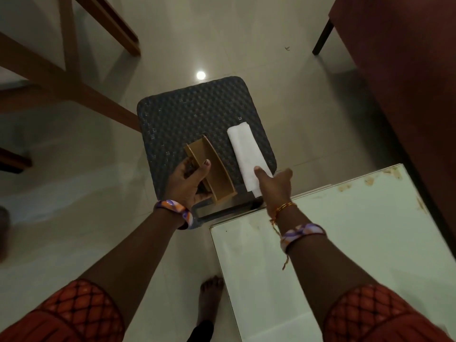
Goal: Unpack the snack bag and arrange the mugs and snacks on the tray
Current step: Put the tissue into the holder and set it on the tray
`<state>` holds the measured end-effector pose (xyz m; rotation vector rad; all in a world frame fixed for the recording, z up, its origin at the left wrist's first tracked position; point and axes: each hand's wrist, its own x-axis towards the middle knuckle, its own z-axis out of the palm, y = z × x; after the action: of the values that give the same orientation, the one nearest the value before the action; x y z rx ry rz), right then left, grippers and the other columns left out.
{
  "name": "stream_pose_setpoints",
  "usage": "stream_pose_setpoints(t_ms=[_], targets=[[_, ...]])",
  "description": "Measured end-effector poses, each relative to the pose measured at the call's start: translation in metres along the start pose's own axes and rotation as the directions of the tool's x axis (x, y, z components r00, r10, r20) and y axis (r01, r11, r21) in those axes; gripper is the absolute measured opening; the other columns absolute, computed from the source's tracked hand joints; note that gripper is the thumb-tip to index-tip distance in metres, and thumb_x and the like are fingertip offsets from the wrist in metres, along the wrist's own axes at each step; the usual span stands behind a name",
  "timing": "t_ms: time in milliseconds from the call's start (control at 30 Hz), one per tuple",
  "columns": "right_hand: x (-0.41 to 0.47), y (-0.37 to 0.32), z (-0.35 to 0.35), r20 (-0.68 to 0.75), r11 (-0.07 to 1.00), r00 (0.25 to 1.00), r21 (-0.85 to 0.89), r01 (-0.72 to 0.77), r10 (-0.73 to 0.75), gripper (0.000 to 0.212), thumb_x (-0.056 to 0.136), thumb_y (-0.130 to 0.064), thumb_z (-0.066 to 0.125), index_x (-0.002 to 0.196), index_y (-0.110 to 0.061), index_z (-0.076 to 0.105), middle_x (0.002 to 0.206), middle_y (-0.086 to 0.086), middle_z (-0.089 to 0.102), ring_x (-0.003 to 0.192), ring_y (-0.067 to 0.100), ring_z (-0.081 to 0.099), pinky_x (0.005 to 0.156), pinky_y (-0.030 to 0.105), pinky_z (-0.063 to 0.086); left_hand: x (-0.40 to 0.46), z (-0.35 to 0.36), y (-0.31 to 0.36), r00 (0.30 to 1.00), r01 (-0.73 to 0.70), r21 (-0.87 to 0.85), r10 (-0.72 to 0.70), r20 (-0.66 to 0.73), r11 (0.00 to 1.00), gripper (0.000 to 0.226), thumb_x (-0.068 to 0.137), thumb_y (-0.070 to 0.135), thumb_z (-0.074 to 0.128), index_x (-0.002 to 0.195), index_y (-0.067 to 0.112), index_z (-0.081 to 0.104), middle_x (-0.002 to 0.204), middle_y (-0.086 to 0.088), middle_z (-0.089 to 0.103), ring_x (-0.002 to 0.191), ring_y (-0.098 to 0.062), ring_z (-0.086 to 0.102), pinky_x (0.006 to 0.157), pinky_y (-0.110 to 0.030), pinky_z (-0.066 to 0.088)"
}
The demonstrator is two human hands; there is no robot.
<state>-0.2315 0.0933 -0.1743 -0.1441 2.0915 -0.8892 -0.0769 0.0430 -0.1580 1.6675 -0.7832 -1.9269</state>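
A dark woven stool [197, 112] stands on the tiled floor below me. My left hand [190, 183] grips a tan holder with two curved upright walls [214, 166] at the stool's near edge. To its right lies a folded white cloth or paper stack [243, 149], long and narrow. My right hand [274, 186] is closed on the near end of that white stack, thumb on top. No mugs, snack bag or tray are in view.
A pale glass-topped table [345, 243] with stained edges sits at the lower right, touching the stool. Wooden furniture legs [74, 77] cross the upper left. A dark red-brown cabinet [407, 70] fills the right. My bare foot [209, 299] rests on the floor.
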Motion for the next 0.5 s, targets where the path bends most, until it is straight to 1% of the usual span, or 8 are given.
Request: stream_pose_setpoints(t_ms=[67, 133, 200, 267, 333, 400, 467, 500], targets=[[0.007, 0.000, -0.006, 0.034, 0.996, 0.999, -0.091, -0.011, 0.014, 0.053, 0.079, -0.021, 0.068, 0.122, 0.003, 0.049, 0.124, 0.019, 0.057, 0.098, 0.028, 0.056, 0.078, 0.029, 0.046, -0.001, 0.001, -0.001, 1.000, 0.015, -0.041, -0.015, 0.006, 0.999, 0.041, 0.089, 0.022, 0.051, 0.129, 0.016, 0.044, 0.123, -0.009, 0.052, 0.114, -0.031, 0.050, 0.090, -0.053, 0.046], [0.010, 0.001, -0.008, 0.020, 0.993, 0.999, -0.116, 0.033, -0.031, 0.034, 0.075, -0.016, 0.071, 0.101, 0.003, 0.062, 0.105, 0.019, 0.065, 0.089, 0.032, 0.061, 0.071, 0.032, 0.051, -0.003, 0.000, -0.002, 0.999, 0.032, -0.086, -0.032, 0.000, 0.996, 0.039, 0.090, 0.026, 0.049, 0.128, 0.015, 0.044, 0.120, -0.009, 0.052, 0.114, -0.030, 0.050, 0.090, -0.052, 0.046], [0.008, -0.001, -0.011, 0.036, 1.000, 0.999, -0.017, 0.004, -0.004, 0.015, 0.071, -0.011, 0.072, 0.072, -0.002, 0.061, 0.084, 0.017, 0.063, 0.078, 0.031, 0.060, 0.060, 0.031, 0.051, -0.003, -0.001, -0.004, 0.998, 0.059, -0.113, -0.061, -0.019, 0.992, 0.040, 0.090, 0.030, 0.048, 0.127, 0.014, 0.045, 0.126, -0.012, 0.051, 0.120, -0.032, 0.048, 0.094, -0.054, 0.044], [0.005, -0.005, -0.015, 0.059, 0.995, 0.998, 0.090, -0.042, 0.037, 0.020, 0.072, -0.007, 0.070, 0.061, -0.007, 0.054, 0.074, 0.011, 0.058, 0.072, 0.028, 0.058, 0.053, 0.027, 0.046, -0.003, -0.001, -0.005, 0.996, 0.073, -0.125, -0.079, -0.041, 0.989, 0.045, 0.090, 0.034, 0.047, 0.130, 0.012, 0.043, 0.135, -0.014, 0.048, 0.124, -0.034, 0.045, 0.097, -0.057, 0.043], [-0.004, -0.010, -0.019, 0.102, 0.985, 0.993, 0.159, -0.072, 0.057, 0.016, 0.077, -0.006, 0.067, 0.066, -0.008, 0.055, 0.072, 0.005, 0.056, 0.074, 0.023, 0.057, 0.055, 0.027, 0.047, -0.004, -0.001, -0.007, 0.995, 0.074, -0.149, -0.083, -0.051, 0.986, 0.051, 0.090, 0.038, 0.046, 0.133, 0.012, 0.040, 0.139, -0.015, 0.046, 0.126, -0.034, 0.044, 0.098, -0.058, 0.042], [-0.016, -0.019, -0.021, 0.163, 0.972, 0.986, 0.220, -0.078, 0.042, 0.008, 0.081, -0.007, 0.064, 0.083, -0.005, 0.056, 0.076, 0.001, 0.053, 0.074, 0.017, 0.054, 0.059, 0.026, 0.049, -0.004, -0.001, -0.007, 0.996, 0.067, -0.172, -0.076, -0.047, 0.983, 0.055, 0.089, 0.043, 0.044, 0.135, 0.012, 0.039, 0.140, -0.015, 0.045, 0.127, -0.033, 0.044, 0.099, -0.058, 0.042], [-0.025, -0.023, -0.020, 0.175, 0.971, 0.984, 0.238, -0.014, -0.029, 0.017, 0.083, -0.009, 0.063, 0.099, -0.007, 0.056, 0.079, -0.002, 0.052, 0.073, 0.013, 0.052, 0.061, 0.025, 0.051, -0.006, -0.002, -0.006, 0.997, 0.064, -0.193, -0.073, -0.038, 0.979, 0.058, 0.088, 0.047, 0.042, 0.135, 0.012, 0.039, 0.141, -0.015, 0.045, 0.127, -0.033, 0.044, 0.099, -0.058, 0.041], [-0.028, -0.025, -0.019, 0.145, 0.972, 0.985, 0.225, 0.064, -0.099, 0.020, 0.084, -0.011, 0.062, 0.103, -0.007, 0.058, 0.078, -0.004, 0.052, 0.073, 0.011, 0.052, 0.061, 0.023, 0.052, -0.008, -0.002, -0.006, 0.997, 0.063, -0.200, -0.071, -0.035, 0.978, 0.060, 0.088, 0.049, 0.041, 0.135, 0.012, 0.039, 0.141, -0.015, 0.045, 0.127, -0.033, 0.044, 0.099, -0.058, 0.041]])
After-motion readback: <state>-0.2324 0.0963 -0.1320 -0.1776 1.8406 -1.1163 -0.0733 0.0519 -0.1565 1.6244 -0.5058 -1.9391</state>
